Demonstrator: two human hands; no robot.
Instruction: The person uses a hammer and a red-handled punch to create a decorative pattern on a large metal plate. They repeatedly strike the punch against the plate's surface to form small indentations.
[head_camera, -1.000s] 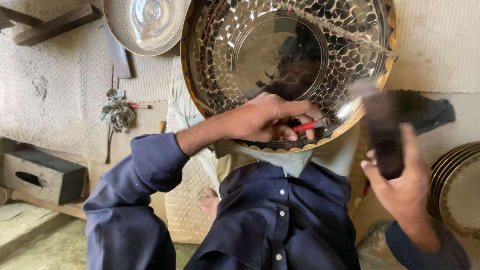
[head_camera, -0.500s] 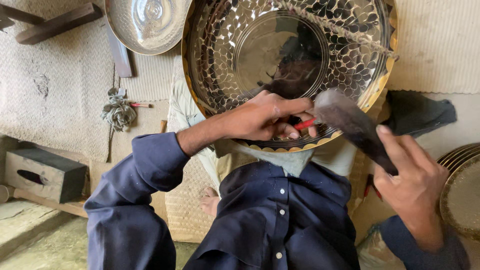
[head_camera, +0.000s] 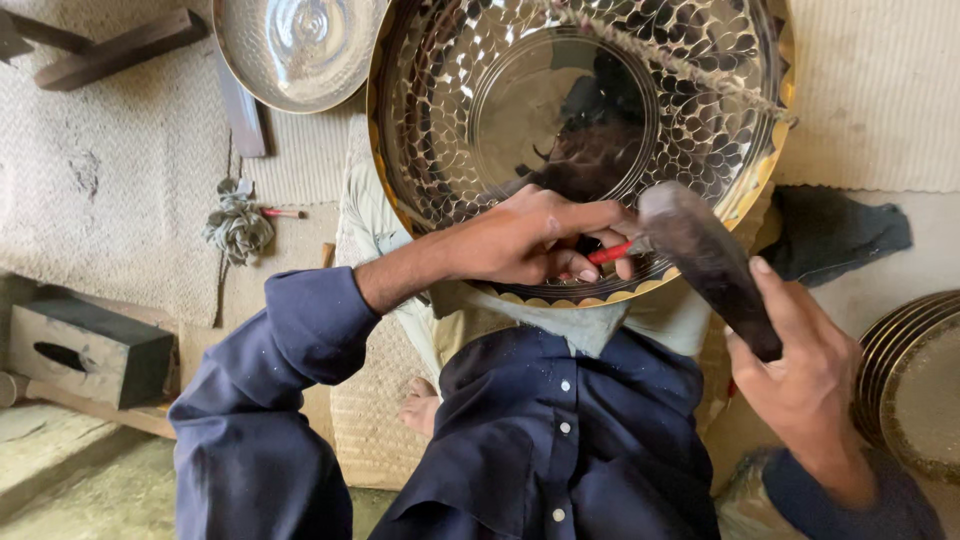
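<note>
Red-handled and thin, a small punch tool (head_camera: 610, 252) is pinched in the left hand (head_camera: 530, 240), with its tip set on the lower rim of the big metal bowl (head_camera: 480, 120). The right hand (head_camera: 800, 370) is closed tight around the dark handle of a hammer (head_camera: 705, 260), whose head is seen right by the tool's end. The bowl is propped on the person's lap, tilted up. It is shiny, hard and stiff, with a scale pattern and a gold wavy edge. It is judged to be heavy and slippery, so it is best held by the rim with both hands. The tool is light and is best held near its tip.

A smaller silver bowl (head_camera: 300, 45) lies behind on the woven mat (head_camera: 110, 150). More plates (head_camera: 915, 380) are stacked at the right. A dark box (head_camera: 85, 350) sits at the left. No labels or signs can be seen.
</note>
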